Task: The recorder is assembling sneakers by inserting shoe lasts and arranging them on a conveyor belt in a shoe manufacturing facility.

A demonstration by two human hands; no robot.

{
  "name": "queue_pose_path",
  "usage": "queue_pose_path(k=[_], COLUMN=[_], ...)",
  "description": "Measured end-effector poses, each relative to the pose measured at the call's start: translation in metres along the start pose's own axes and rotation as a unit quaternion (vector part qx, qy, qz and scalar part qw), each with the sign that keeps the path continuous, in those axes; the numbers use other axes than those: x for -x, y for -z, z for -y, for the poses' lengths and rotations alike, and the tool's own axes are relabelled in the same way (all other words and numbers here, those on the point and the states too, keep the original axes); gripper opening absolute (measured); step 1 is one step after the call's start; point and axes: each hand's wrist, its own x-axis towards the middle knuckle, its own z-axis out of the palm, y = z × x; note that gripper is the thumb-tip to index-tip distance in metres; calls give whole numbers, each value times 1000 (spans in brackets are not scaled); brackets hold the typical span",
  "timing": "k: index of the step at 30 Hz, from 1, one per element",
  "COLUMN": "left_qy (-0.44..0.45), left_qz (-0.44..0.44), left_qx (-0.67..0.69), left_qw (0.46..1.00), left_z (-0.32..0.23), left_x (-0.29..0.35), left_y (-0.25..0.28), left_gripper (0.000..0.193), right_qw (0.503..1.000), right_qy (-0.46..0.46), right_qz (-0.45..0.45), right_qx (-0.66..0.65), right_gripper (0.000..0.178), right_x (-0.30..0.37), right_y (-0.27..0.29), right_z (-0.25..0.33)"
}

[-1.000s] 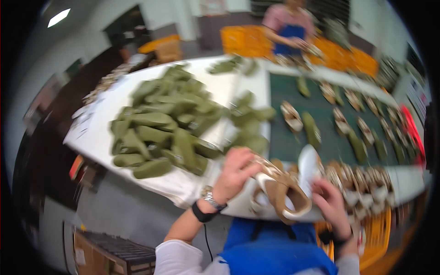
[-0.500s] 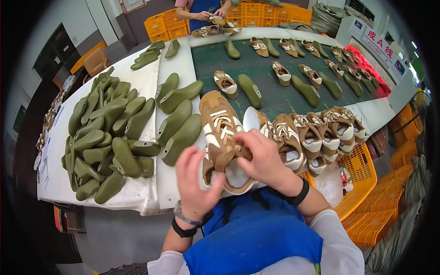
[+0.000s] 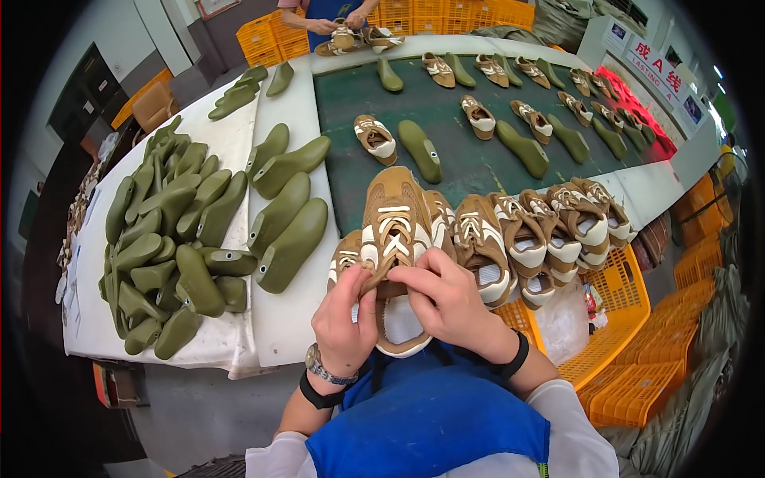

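A brown sneaker [image 3: 396, 215] with white stripes and pale laces stands toe-away at the near table edge, its white-lined opening toward me. My left hand [image 3: 346, 317] pinches the left side of its collar by the tongue. Opposite it, my right hand [image 3: 446, 301] grips the tongue's right side with thumb and forefinger. Both hands are closed on this one shoe. Another brown sneaker [image 3: 344, 253] shows partly behind my left hand. To the right, a row of matching sneakers [image 3: 480, 231] lines the edge, some overlapping.
Green shoe lasts [image 3: 171, 207] are heaped on the white table at left, with several more [image 3: 293, 247] beside me. A green belt [image 3: 343, 127] carries sneakers and lasts in rows. An orange crate [image 3: 621, 311] sits low at right. Across the table, a co-worker's hands [image 3: 339, 24] handle a shoe.
My left hand, which was open and lifted beside the shoe, has come in and taken hold of its collar. The sneaker now points straighter away from me. The whole view has shifted slightly.
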Motion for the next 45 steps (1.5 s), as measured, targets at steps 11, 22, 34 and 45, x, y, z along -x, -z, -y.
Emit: queue_pose_path(k=[11,22,34,45], left_qy=[68,-27,121,-87], left_qz=[-8,48,-21,118], left_qx=[142,-25,174,-68], left_qw=[988,998,977,987], left_z=[11,-16,9,-13], left_x=[2,-15,-23,-26], left_y=[-25,-11,-14,-6], left_gripper=[34,42,67,26], right_qw=[989,998,988,991], right_qy=[25,57,118,-4], right_qz=[99,14,83,-81], right_qx=[-102,26,61,-104], right_gripper=[16,17,15,34], right_x=[15,10,17,15], right_y=[13,7,0,2], right_z=[-23,-10,-11,-24])
